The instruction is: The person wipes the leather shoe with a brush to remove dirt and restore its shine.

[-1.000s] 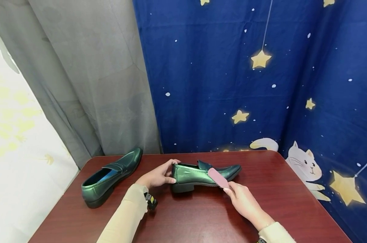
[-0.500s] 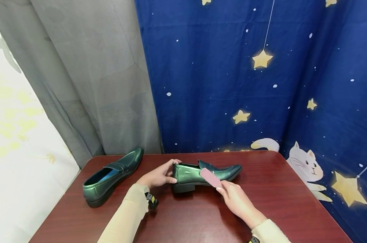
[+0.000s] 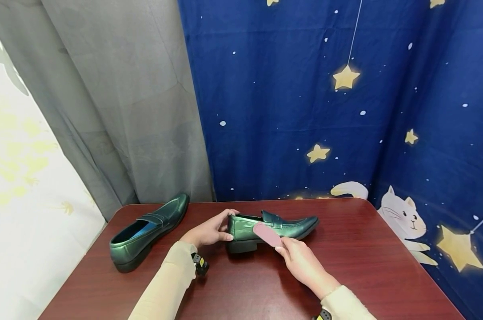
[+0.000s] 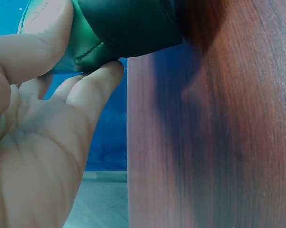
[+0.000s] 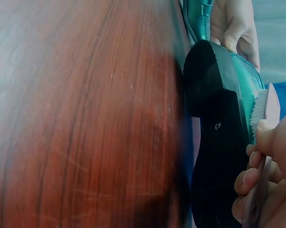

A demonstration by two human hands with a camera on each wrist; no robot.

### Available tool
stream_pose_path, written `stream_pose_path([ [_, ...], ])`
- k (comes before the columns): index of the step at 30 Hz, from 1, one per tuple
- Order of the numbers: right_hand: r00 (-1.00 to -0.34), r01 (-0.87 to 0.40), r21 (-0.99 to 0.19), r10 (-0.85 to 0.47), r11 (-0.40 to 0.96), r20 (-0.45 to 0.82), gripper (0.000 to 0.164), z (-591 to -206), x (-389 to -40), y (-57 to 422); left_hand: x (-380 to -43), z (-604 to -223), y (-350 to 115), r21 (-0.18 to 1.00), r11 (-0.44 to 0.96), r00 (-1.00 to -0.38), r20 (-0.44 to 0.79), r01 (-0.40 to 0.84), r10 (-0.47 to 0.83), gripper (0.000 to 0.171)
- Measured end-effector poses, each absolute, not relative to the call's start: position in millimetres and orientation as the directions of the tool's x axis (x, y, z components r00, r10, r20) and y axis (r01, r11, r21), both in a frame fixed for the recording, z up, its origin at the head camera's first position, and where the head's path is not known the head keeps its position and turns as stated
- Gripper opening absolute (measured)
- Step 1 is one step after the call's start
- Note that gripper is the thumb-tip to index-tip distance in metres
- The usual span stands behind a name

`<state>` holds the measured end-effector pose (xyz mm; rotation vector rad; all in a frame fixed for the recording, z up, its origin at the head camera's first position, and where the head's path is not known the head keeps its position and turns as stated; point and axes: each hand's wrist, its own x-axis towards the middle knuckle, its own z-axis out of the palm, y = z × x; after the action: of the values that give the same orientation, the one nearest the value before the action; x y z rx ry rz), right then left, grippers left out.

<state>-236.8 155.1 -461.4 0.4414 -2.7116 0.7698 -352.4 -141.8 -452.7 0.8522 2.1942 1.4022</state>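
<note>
A shiny green loafer [image 3: 295, 227] lies across the middle of the head view, toe to the right. My left hand [image 3: 211, 230] grips it by the heel, thumb on the near side and fingers behind. The left wrist view shows the dark heel block [image 4: 138, 26] above the tabletop. In my right hand [image 3: 303, 262] is a pink shoe brush [image 3: 266, 234], held by its handle. Its white bristles [image 5: 259, 111] meet the loafer's green side in the right wrist view, where the black sole [image 5: 218, 147] faces the camera.
A matching green loafer [image 3: 167, 217] stands on the left of the reddish-brown table [image 3: 249, 293], toe toward the back. Behind the table's far edge hang a grey curtain [image 3: 145, 111] and a blue curtain with stars [image 3: 273, 98].
My right hand has moved the brush left along the loafer's side, from near the strap toward the heel. My left hand keeps its hold on the heel.
</note>
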Motion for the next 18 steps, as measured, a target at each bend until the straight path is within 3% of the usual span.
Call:
stream_pose_path([
  [18,-0.881,-0.429,-0.352,-0.300,0.832,0.365,0.017,-455.5,-240.8,127.7,-352.9,-453.5,-142.1,0.906,0.305,-0.729,0.006,0.294,0.685,0.072],
])
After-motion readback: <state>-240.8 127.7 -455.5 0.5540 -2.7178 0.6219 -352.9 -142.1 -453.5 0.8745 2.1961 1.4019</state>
